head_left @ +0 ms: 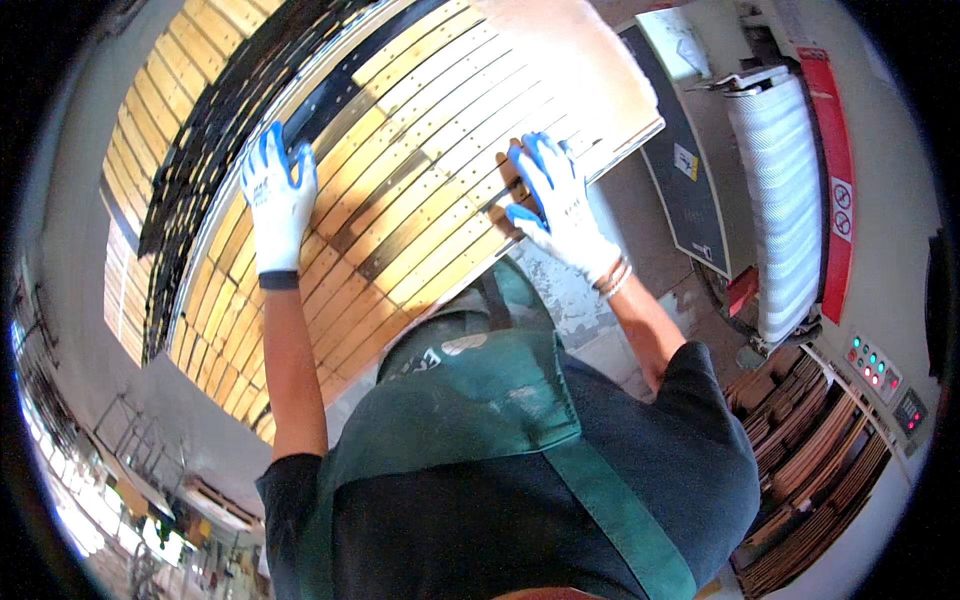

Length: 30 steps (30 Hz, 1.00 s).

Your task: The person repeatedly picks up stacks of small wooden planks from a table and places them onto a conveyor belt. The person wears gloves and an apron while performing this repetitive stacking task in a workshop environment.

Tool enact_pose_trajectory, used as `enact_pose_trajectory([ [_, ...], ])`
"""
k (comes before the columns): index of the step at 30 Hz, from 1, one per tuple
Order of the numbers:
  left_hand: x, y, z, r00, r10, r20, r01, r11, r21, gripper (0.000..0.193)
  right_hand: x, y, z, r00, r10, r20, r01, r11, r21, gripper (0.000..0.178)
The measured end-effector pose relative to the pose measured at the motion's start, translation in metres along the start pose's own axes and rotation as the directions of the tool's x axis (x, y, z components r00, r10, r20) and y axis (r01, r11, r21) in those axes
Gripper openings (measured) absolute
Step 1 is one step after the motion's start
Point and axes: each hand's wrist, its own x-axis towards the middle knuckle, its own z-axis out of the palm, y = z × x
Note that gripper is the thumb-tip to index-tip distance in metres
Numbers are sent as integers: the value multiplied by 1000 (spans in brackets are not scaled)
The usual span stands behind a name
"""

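A wide panel of yellow-brown wooden slats (400,205) lies in front of me, with small dark holes along the slats and some darker pieces. My left hand (280,205), in a white glove with blue fingers, rests near its left edge with fingers stretched out and thumb apart. Close to the panel's near right edge, my right hand (562,210) in a matching glove lies with fingers spread on the slats. Neither hand grasps anything that I can see. Strong light washes out the panel's far right part.
Beyond the panel's left edge is a stack of dark-edged slats (215,120). At right stand a dark board (680,190), a white ribbed roll (785,200) beside a red strip (835,190), a control panel with lit buttons (874,362) and stacked brown sheets (810,450).
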Motion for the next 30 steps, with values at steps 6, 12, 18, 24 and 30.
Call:
enact_pose_trajectory([
  [6, 4, 13, -11, 997, -54, 59, 55, 999, -3, 54, -23, 53, -13, 908, 320, -271, -405, 838, -365, 63],
  [12, 9, 11, -6, 999, -12, 48, 12, 1000, 7, 55, -21, 31, 3, 900, 343, -270, -431, 796, -425, 67],
  [18, 1, 2, -22, 1000, -28, 4, 28, 997, -73, 48, -16, 32, -15, 920, 221, -323, -319, 901, -293, 60],
  [24, -55, -14, -98, 989, -144, 23, 144, 989, -27, 49, -58, 43, 3, 384, 923, -18, -323, 153, 934, 63],
  [30, -193, -152, -180, 757, -647, -93, 647, 722, 245, 48, -30, 74, 0, 346, 918, 194, -392, -47, 919, 61],
])
